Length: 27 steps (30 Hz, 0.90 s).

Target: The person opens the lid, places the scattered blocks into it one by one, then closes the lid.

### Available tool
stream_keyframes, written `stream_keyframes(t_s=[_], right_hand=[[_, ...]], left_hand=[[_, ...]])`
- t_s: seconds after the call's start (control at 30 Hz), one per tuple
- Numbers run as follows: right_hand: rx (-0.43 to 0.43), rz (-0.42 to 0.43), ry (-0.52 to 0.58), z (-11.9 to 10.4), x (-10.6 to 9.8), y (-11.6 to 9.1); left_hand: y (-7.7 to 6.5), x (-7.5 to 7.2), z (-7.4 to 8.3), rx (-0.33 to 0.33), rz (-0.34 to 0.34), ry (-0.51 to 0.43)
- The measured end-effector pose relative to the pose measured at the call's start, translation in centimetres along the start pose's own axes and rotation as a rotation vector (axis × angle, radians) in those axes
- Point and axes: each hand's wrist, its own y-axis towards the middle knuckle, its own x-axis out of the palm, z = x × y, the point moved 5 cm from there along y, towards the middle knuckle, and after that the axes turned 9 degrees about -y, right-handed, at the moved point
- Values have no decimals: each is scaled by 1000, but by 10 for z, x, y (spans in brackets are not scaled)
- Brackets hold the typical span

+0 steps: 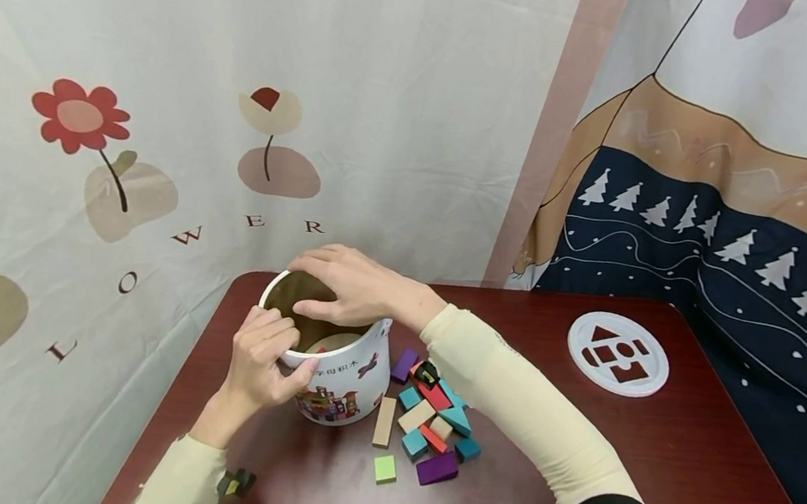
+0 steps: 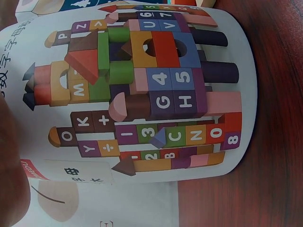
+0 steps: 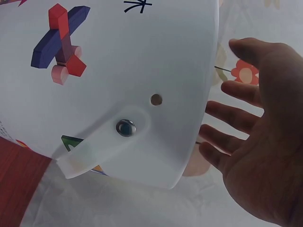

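A white bucket (image 1: 366, 369) printed with colourful toy blocks stands tilted on the table, its mouth facing up and toward me. My left hand (image 1: 260, 356) grips the near-left rim, thumb outside and fingers over the edge. Over the mouth is my right hand (image 1: 357, 287), fingers extended and slightly spread, holding nothing. The right wrist view shows the right hand (image 3: 265, 127) just off the rim, beside the bucket's white handle strap (image 3: 90, 153) and its metal rivet. Printed letter blocks on the bucket wall (image 2: 248, 118) fill the left wrist view.
Loose wooden blocks (image 1: 417, 418) in purple, teal, red, green and plain wood lie right of the bucket. A white round lid (image 1: 581, 341) with shaped holes rests at the back right of the dark red table (image 1: 519, 418). Printed cloth (image 1: 427, 120) hangs behind.
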Motion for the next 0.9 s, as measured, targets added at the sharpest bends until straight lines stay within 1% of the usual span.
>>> stream_keyframes(t_s=[0.13,0.27,0.43,0.57,0.7,0.8,0.9], right_hand=[[-9,9,-32,-1,0,0],[-1,9,-34,-1,1,-3],[-5,57,-13,-1,-3,-12],[-8,93,0,-1,-8,-25],[11,95,21,2,-13,-41],[35,94,55,5,-16,-57],[57,111,82,11,-18,-76]], left_hand=[[-2,1,-2,0,-3,5],[-1,1,-1,3,1,9],[2,0,1,8,5,6],[3,-1,2,10,6,4],[3,-2,1,6,16,1],[3,-2,1,1,16,-5],[3,-1,0,-2,12,-12]])
